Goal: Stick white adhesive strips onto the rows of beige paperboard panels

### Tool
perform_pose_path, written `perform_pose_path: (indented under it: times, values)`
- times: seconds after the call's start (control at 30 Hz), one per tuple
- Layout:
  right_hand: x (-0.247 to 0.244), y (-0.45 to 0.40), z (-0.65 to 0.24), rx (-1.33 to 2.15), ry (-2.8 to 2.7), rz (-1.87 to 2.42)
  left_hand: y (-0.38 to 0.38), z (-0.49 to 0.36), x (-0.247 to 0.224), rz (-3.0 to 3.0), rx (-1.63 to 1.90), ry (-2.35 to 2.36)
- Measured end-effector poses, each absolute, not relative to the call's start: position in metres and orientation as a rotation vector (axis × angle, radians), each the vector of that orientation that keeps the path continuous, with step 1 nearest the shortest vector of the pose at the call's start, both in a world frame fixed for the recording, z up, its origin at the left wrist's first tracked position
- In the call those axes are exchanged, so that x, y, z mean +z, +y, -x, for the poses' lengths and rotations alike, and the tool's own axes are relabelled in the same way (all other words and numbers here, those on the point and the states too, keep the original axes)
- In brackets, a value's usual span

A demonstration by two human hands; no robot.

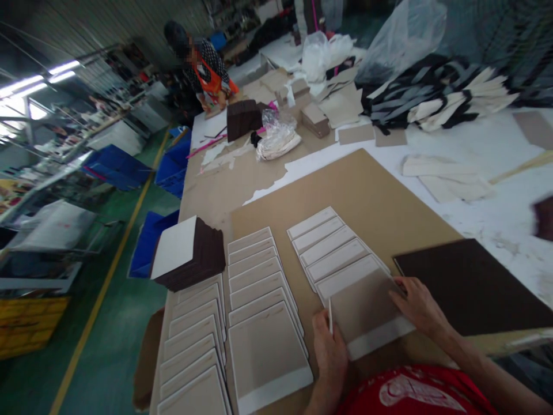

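Just in front of my body lies a beige rectangular panel point(367, 305) with pale edges, the nearest of an overlapping row. My left hand point(330, 351) is closed at its left edge, with a thin white strip point(330, 316) standing up from the fingers; whether the strip is a tool or part of a panel I cannot tell. My right hand point(421, 305) has its fingers curled on the panel's right edge. To the left, similar panels point(270, 346) overlap in a second row, and more panels point(194, 392) form a third.
A tall stack of dark-sided boards point(207, 251) stands at the table's left edge. A dark brown sheet point(470, 285) lies to my right. Farther back are a plastic-wrapped bundle point(279, 141) and black and cream strips point(432, 95). Across the table stands a person in an orange apron point(211, 78).
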State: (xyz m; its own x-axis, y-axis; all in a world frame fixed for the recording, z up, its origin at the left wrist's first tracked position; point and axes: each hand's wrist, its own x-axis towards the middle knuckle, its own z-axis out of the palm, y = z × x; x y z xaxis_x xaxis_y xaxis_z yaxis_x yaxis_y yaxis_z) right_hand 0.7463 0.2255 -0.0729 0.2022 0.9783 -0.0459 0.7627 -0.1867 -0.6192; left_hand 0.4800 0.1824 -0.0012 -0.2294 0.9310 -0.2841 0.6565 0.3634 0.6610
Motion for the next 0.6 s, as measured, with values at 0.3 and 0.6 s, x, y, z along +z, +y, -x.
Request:
perform_pose_path:
  times: [0.3, 0.6]
  values:
    - [-0.072, 0.224, -0.737, 0.461, -1.745, 1.964, 0.187, -0.477, -0.001, -1.270, 0.560, 1.926]
    - [-0.036, 0.247, -0.738, 1.084, -1.209, 1.954, 0.182, -0.482, 0.001, -0.971, 0.755, 1.999]
